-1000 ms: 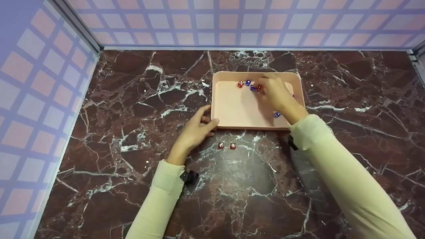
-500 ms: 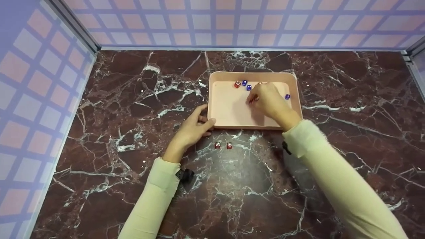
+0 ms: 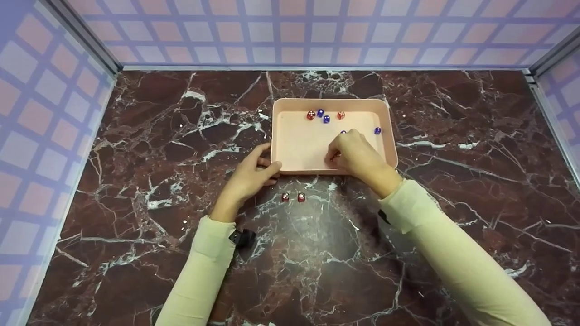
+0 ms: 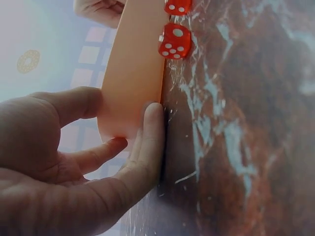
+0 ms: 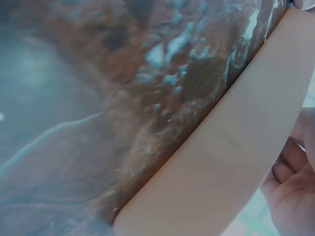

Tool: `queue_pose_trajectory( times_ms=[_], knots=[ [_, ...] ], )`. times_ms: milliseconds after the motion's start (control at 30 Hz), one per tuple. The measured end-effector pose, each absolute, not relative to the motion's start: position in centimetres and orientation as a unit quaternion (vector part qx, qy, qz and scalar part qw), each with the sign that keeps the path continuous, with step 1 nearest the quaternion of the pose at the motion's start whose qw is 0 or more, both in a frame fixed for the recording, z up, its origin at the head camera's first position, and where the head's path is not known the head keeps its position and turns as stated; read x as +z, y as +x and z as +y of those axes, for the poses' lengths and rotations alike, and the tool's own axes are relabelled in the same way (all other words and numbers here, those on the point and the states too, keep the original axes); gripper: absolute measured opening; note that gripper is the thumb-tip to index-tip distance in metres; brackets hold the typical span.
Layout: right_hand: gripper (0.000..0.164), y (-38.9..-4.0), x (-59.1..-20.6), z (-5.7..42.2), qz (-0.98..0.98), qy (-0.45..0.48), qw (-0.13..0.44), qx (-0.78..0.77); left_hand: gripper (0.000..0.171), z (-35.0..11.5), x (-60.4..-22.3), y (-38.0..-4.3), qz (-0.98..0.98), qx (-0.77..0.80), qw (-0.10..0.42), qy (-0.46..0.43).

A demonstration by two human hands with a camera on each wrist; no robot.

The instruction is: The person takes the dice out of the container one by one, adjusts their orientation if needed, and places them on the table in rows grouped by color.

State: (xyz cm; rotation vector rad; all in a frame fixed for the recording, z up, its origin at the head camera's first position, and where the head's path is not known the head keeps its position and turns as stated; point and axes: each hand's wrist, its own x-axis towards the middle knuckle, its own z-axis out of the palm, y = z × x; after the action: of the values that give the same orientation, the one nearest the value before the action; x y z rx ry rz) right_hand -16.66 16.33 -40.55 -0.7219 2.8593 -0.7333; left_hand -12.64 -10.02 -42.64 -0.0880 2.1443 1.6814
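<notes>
Centrally, a tray (image 3: 297, 145) holds red and blue dice (image 3: 326, 119); the left hand (image 3: 249, 176) grips its near-left corner, the right hand (image 3: 353, 151) pinches a red die (image 3: 334, 158) inside, and two red dice (image 3: 301, 197) lie nearer, on the table (image 3: 317, 253).

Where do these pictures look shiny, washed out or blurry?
Head view: a pale glare patch lies on the marbled table, on the near side of the tray; left wrist view: the patterned wall looks pale and hazy beyond the left hand, while one red die shows clear pips; right wrist view: the table's marbling looks soft and bluish.
</notes>
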Motion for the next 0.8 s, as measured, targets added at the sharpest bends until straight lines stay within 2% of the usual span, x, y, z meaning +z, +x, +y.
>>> queue_pose_trajectory(
  times_ms=[133, 533, 800],
  knots=[
    [0.023, -16.3, -40.6, 16.5, 0.936, -0.239, 0.058, -0.251, 0.064, -10.2, -42.8, -12.7, 0.758, 0.617, 0.207, -0.038],
    [0.021, -16.1, -40.9, 16.8, 0.937, -0.217, 0.045, -0.269, 0.055, -8.9, -42.7, -12.5, 0.739, 0.656, 0.145, -0.052],
    [0.027, -16.0, -41.2, 16.4, 0.94, -0.184, 0.046, -0.283, 0.056, -8.9, -43.2, -12.3, 0.728, 0.672, 0.126, -0.051]
  ],
)
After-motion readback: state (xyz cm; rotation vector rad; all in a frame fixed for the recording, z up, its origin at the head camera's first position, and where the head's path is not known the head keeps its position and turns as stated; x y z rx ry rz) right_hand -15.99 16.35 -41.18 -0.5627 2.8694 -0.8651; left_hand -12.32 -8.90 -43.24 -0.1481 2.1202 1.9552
